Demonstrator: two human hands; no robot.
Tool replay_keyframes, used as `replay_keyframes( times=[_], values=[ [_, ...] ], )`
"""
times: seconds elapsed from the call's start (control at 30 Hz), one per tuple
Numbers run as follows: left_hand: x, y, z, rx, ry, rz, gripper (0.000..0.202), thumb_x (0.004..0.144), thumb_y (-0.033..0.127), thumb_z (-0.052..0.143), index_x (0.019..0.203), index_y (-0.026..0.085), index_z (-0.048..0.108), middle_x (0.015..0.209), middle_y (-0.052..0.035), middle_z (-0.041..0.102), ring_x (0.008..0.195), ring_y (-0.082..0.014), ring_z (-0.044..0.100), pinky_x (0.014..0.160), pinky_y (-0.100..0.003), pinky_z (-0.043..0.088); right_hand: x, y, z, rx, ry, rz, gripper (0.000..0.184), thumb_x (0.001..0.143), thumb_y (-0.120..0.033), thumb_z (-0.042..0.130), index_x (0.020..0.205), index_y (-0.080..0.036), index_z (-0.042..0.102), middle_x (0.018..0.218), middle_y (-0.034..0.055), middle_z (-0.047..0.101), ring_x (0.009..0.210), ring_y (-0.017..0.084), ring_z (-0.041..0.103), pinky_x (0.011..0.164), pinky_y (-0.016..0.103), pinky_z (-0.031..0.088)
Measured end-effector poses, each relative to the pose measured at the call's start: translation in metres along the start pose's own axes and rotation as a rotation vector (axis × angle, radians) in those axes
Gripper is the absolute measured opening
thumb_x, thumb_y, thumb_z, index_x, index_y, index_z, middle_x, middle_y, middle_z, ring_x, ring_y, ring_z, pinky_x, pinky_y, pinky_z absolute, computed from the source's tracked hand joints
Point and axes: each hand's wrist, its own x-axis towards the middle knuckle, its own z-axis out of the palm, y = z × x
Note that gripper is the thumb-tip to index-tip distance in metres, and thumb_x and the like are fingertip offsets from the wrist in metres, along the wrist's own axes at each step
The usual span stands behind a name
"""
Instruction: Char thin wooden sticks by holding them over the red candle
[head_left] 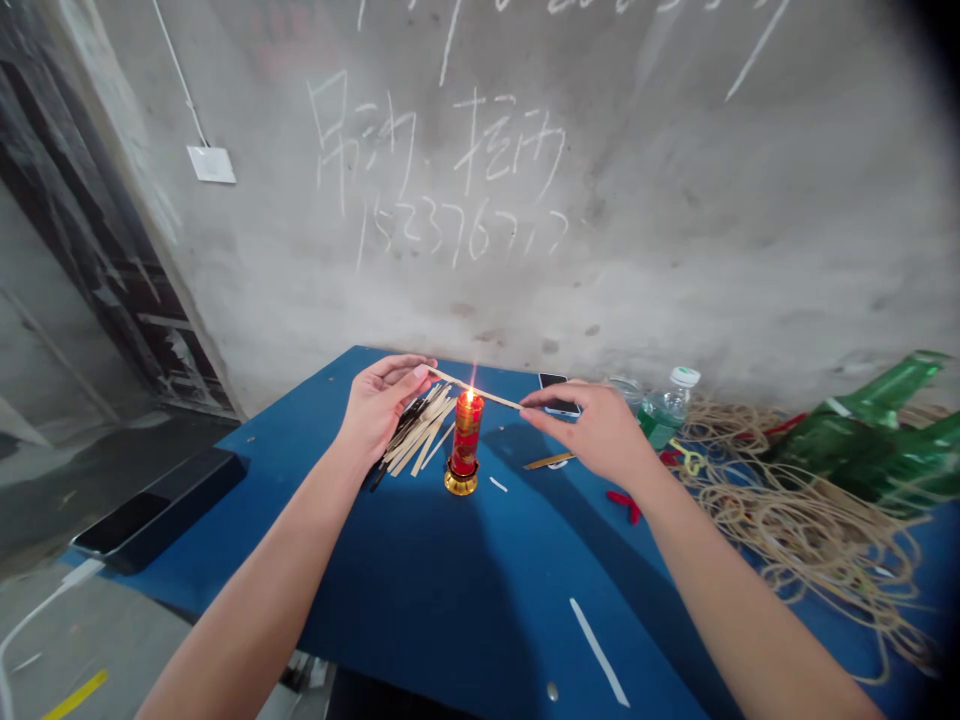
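A thin pale bamboo strip (491,397) spans between my two hands, its middle at the flame of a lit red candle (468,435). My left hand (381,405) pinches the strip's left end between thumb and fingers. At the other end, the fingertips of my right hand (589,425) grip it. The candle stands upright on a gold base (460,482). Beside it, partly behind my left hand, lies a pile of similar strips (420,430), some pale and some dark.
A blue table (420,570) stands against a grey wall. On the right are tangled cord (795,530), green glass bottles (862,430) and a clear plastic bottle (669,405). A phone (559,380) lies behind my right hand. A black power bank (161,508) rests at the left edge.
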Motion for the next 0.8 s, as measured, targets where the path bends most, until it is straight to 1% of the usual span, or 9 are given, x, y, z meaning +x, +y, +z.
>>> replay_keyframes(
  times=[0.13,0.27,0.47,0.57,0.7,0.8],
  values=[
    [-0.001,0.000,0.002,0.068,-0.022,0.032,0.019,0.076,0.023,0.088,0.093,0.018,0.082,0.103,-0.0120,0.080,0.087,-0.0190,0.076,0.079,-0.029,0.060,0.000,0.004,-0.005,0.013,-0.011,0.082,0.016,0.085,-0.048,0.074,0.089,-0.034,0.082,0.094,0.0033,0.079,0.085,0.026,0.072,0.075,0.045,0.056],
    [-0.002,0.001,0.002,0.164,-0.012,0.048,0.019,0.074,0.025,0.088,0.092,0.020,0.084,0.100,-0.0119,0.080,0.085,-0.0209,0.074,0.075,-0.031,0.059,0.001,0.009,-0.009,0.052,-0.029,0.097,0.017,0.085,-0.049,0.074,0.086,-0.034,0.082,0.093,0.0042,0.080,0.086,0.027,0.073,0.077,0.046,0.057],
    [-0.004,0.000,0.003,0.218,0.011,0.076,0.022,0.072,0.025,0.089,0.094,0.022,0.085,0.100,-0.0121,0.081,0.090,-0.0229,0.074,0.080,-0.035,0.058,0.001,0.011,-0.016,0.048,-0.022,0.110,0.015,0.084,-0.047,0.075,0.086,-0.034,0.083,0.090,0.0019,0.080,0.083,0.025,0.074,0.074,0.041,0.057],
    [-0.003,0.000,0.003,0.230,0.003,0.084,0.024,0.074,0.027,0.088,0.097,0.023,0.085,0.097,-0.0113,0.081,0.088,-0.0231,0.074,0.080,-0.036,0.059,0.001,0.011,-0.020,0.036,-0.011,0.131,0.014,0.083,-0.047,0.077,0.086,-0.034,0.083,0.091,0.0016,0.080,0.080,0.025,0.074,0.070,0.040,0.057],
    [-0.003,-0.001,0.001,0.280,-0.020,0.100,0.021,0.077,0.029,0.086,0.097,0.026,0.084,0.096,-0.0089,0.081,0.093,-0.0246,0.074,0.083,-0.039,0.059,0.001,0.010,-0.027,0.044,-0.016,0.168,0.014,0.081,-0.046,0.078,0.084,-0.034,0.083,0.089,0.0021,0.080,0.078,0.023,0.073,0.065,0.037,0.055],
    [-0.003,-0.002,0.000,0.287,-0.018,0.108,0.018,0.077,0.029,0.086,0.095,0.026,0.085,0.097,-0.0097,0.081,0.095,-0.0247,0.074,0.081,-0.037,0.058,0.001,0.010,-0.031,0.029,-0.022,0.178,0.017,0.080,-0.049,0.079,0.084,-0.034,0.084,0.090,0.0024,0.080,0.067,0.021,0.068,0.056,0.035,0.051]
  ],
)
